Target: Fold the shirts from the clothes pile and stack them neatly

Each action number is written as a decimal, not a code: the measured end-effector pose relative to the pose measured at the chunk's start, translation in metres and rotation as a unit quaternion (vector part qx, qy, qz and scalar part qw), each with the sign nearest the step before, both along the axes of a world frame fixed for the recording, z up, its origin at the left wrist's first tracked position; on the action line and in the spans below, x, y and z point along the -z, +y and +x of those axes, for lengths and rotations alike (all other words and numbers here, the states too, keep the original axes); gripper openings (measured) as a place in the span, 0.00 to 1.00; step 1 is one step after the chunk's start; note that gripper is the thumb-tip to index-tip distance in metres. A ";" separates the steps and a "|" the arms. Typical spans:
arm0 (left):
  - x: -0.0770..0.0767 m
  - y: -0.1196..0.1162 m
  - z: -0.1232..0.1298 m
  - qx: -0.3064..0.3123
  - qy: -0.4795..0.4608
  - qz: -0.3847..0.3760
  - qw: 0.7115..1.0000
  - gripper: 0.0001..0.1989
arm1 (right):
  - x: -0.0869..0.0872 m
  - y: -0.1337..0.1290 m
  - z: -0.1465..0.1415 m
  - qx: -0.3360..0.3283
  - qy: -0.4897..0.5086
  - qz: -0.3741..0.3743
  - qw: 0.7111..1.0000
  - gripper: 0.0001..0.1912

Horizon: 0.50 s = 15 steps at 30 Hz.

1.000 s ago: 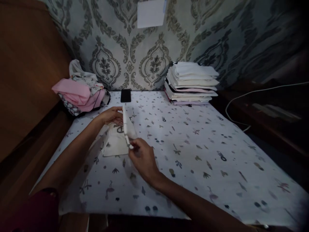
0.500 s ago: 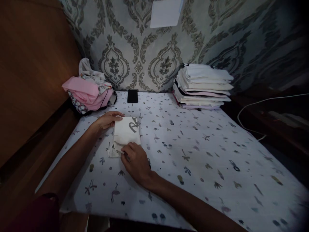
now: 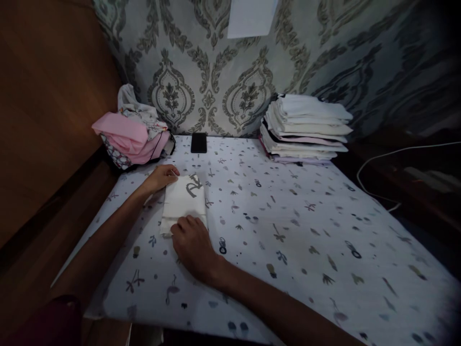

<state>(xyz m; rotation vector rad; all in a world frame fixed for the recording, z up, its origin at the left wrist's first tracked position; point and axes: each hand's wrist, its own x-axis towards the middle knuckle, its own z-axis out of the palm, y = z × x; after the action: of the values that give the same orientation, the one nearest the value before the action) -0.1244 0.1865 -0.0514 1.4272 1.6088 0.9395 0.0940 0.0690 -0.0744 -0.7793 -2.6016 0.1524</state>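
Observation:
A small folded white cloth (image 3: 182,199) with grey lettering at its upper right lies on the patterned sheet, left of centre. My left hand (image 3: 161,178) pinches the cloth at its upper left corner. At the lower edge, my right hand (image 3: 192,242) is closed on the cloth, its knuckles facing up and its fingertips mostly hidden.
A heap of pink and patterned cloth (image 3: 131,137) sits at the back left. Near the wall lies a black phone-like object (image 3: 199,143). A stack of folded clothes (image 3: 306,127) stands at the back right, with a white cable (image 3: 396,151) beyond the sheet's right edge.
The cloth's lower edge now lies flatter and straighter, and its upper part has shifted slightly left. My right hand has moved a little left along that edge.

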 end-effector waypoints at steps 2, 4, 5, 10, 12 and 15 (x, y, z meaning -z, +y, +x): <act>-0.003 0.001 -0.002 0.035 0.034 0.004 0.999 0.10 | -0.004 0.000 0.001 -0.010 -0.003 -0.006 1.000 0.04; -0.009 0.005 -0.002 0.067 0.061 0.009 0.996 0.11 | -0.010 0.003 0.004 -0.032 0.010 -0.019 0.999 0.08; -0.013 0.008 -0.001 0.080 0.078 0.018 0.994 0.12 | -0.012 0.006 0.006 -0.039 0.019 -0.024 0.999 0.10; -0.031 0.030 0.018 0.125 0.158 0.022 0.979 0.23 | -0.008 0.022 0.011 -0.017 0.028 -0.020 0.999 0.12; -0.036 0.038 0.029 0.140 0.179 0.006 0.974 0.25 | 0.000 0.024 0.011 -0.025 0.017 -0.022 0.999 0.21; -0.039 0.043 0.042 0.156 0.208 -0.021 0.965 0.28 | 0.009 0.023 0.012 -0.028 0.006 -0.028 0.999 0.23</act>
<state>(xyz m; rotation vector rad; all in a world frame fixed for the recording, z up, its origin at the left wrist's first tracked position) -0.0823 0.2298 -0.0126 1.8703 1.6123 0.4377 0.1058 0.0923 -0.0838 -0.7242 -2.6183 0.2476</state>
